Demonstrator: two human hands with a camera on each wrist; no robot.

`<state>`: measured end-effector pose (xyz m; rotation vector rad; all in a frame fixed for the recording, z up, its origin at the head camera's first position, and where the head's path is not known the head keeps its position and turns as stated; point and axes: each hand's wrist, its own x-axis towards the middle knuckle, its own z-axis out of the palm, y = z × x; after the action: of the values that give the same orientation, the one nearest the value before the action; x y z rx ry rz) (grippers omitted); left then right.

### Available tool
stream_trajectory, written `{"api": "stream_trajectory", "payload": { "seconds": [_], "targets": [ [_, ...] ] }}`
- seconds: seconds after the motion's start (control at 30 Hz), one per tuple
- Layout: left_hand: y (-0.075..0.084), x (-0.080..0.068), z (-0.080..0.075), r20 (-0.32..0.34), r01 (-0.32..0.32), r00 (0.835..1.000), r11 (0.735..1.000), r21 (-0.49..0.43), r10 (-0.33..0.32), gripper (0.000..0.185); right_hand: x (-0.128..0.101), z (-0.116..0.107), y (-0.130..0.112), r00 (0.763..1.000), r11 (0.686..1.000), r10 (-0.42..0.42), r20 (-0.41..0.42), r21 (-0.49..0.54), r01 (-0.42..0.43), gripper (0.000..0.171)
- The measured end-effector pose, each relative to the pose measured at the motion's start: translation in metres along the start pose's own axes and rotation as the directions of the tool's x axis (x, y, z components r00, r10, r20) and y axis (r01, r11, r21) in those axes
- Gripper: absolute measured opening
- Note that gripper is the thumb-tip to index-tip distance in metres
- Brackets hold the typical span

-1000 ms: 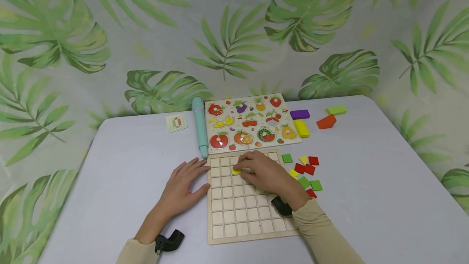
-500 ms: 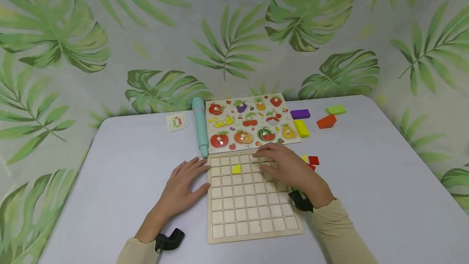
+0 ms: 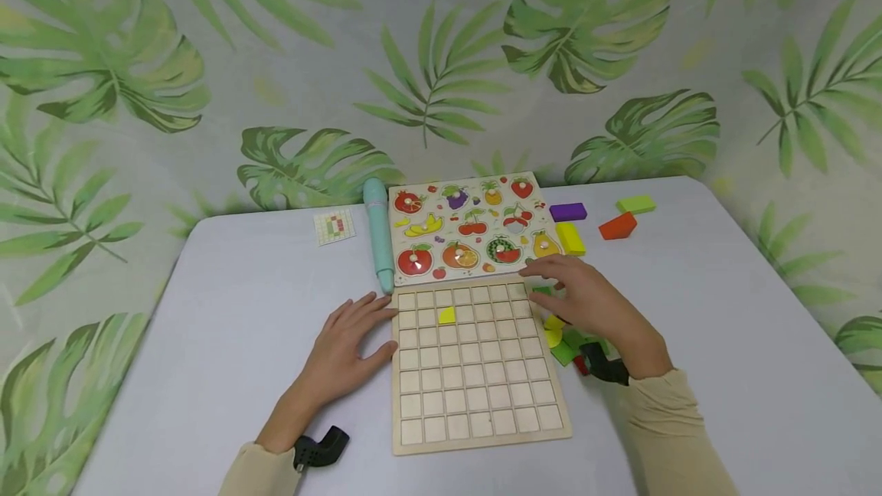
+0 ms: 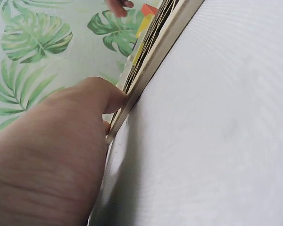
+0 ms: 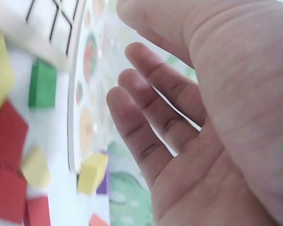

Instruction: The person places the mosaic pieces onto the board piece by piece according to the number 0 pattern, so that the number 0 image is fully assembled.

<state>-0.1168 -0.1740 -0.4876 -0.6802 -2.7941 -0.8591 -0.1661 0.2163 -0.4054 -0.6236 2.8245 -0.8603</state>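
Tiles (image 3: 569,343) right of the grid board (image 3: 475,366) look light, rigid; pinch edges. Right hand (image 3: 586,305) hovers empty, fingers relaxed; left hand (image 3: 342,350) rests flat.

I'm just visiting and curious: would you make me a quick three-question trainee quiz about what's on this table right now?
1. True or false: the right hand is holding a tile.
2. How many coloured tiles sit in the wooden grid board?
3. What does the left hand rest against? A) the teal pen B) the grid board's left edge C) the fruit puzzle

Key
1. False: its fingers are relaxed and empty above the loose tiles beside the board.
2. One, the yellow tile, in the second row from the far edge.
3. B
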Motion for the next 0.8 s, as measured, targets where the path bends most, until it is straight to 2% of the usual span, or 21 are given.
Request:
{"api": "stream_trajectory", "payload": {
  "seconds": [0.3, 0.6, 0.8],
  "targets": [
    [0.0, 0.001, 0.0, 0.014, 0.009, 1.0, 1.0, 0.005, -0.009, 0.048, -0.014, -0.02, 0.03, 0.996, 0.996, 0.09, 0.012, -0.01, -0.089, 0.04],
    [0.001, 0.001, -0.001, 0.01, 0.003, 1.0, 1.0, 0.008, -0.003, 0.048, -0.026, -0.028, 0.058, 0.976, 0.977, 0.213, 0.043, 0.023, -0.214, 0.043],
    [0.002, 0.001, -0.002, -0.002, 0.002, 1.0, 1.0, 0.009, -0.002, 0.049, -0.029, -0.027, 0.077, 0.974, 0.975, 0.217, 0.071, 0.028, -0.22, 0.048]
  ]
}}
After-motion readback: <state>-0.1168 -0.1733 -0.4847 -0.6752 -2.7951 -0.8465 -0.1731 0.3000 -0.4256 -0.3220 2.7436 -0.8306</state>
